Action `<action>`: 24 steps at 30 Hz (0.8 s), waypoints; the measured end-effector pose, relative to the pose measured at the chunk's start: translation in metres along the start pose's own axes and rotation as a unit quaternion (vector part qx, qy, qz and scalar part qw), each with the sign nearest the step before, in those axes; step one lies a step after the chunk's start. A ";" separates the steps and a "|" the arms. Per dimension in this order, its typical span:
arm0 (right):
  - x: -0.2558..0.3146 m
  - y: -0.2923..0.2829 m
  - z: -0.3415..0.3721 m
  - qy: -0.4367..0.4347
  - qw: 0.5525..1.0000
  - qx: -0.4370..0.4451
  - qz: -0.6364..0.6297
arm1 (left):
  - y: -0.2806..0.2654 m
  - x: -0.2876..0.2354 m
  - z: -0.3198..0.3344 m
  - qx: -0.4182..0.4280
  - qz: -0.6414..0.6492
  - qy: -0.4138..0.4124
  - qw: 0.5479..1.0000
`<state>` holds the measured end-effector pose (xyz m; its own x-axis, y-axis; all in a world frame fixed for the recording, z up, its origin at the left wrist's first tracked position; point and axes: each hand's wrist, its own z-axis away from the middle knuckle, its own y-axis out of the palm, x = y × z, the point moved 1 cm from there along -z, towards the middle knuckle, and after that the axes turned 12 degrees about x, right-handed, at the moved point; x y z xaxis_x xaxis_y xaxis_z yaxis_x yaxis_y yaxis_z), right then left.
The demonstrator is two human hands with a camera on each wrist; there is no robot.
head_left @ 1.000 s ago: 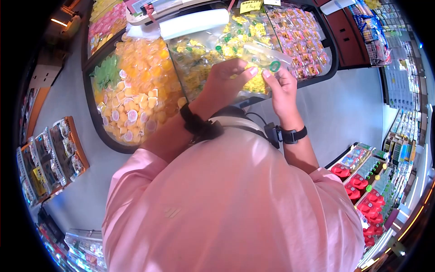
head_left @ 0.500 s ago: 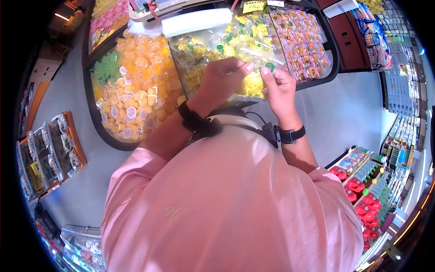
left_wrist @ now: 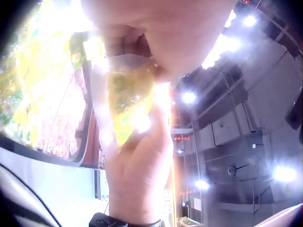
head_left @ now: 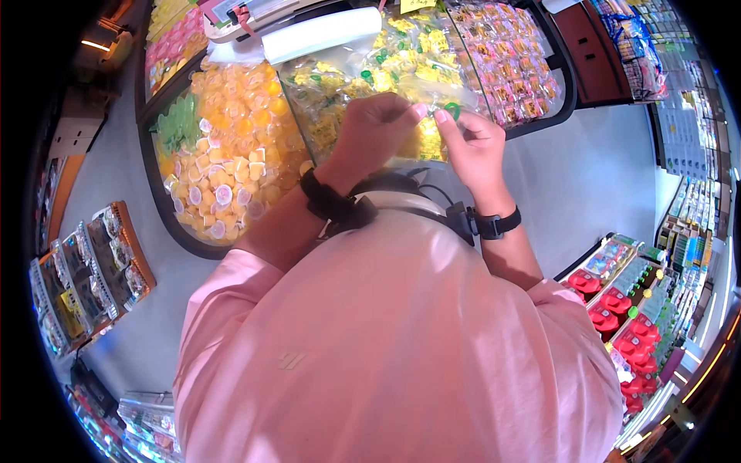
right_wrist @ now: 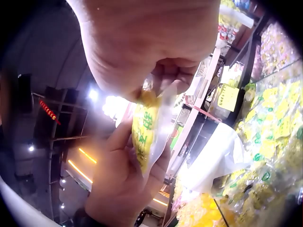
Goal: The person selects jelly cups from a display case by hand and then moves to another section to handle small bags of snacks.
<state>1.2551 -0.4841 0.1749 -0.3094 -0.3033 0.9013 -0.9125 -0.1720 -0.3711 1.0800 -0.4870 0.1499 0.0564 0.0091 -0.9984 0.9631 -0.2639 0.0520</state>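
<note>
Between both hands hangs a small clear plastic packet (head_left: 431, 140) with yellow contents. Green print shows on the packet (right_wrist: 145, 130) in the right wrist view. My left hand (head_left: 372, 133) pinches its upper left side with thumb and curled fingers. On the upper right side, my right hand (head_left: 477, 147) pinches it, the thumb tip near the left thumb. A green mark (head_left: 452, 111) shows by the right thumb. The left wrist view shows the packet (left_wrist: 127, 97) upright between the two hands, its lower end near the right palm.
Below and beyond the hands is a bin of similar yellow packets (head_left: 401, 42). Orange jelly cups (head_left: 239, 100) fill the left section, pink-wrapped sweets (head_left: 509, 62) the right. A white roll (head_left: 323, 35) lies across the bin's back. Red-topped goods (head_left: 637, 339) stand on a right-hand shelf.
The packet and both hands have shifted slightly left in the head view. Its clear upper part, spread wide behind the right hand earlier, now shows less, and the green mark sits closer to the thumbs.
</note>
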 end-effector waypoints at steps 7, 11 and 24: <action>0.003 -0.011 -0.002 -0.146 0.956 0.067 0.247 | -0.002 -0.002 -0.001 0.007 -0.170 0.060 0.984; -0.003 -0.009 -0.001 -0.155 0.941 0.079 0.291 | -0.006 -0.001 -0.002 0.039 -0.243 0.036 0.969; -0.025 -0.009 0.000 0.129 0.952 0.060 -0.272 | -0.003 -0.008 -0.001 0.037 0.094 -0.049 0.994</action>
<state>1.2713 -0.4752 0.1560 0.1297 0.0981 0.9867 -0.9239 -0.3493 0.1562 1.0769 -0.4851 0.1580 0.2033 -0.1405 -0.9690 0.9160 -0.3224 0.2389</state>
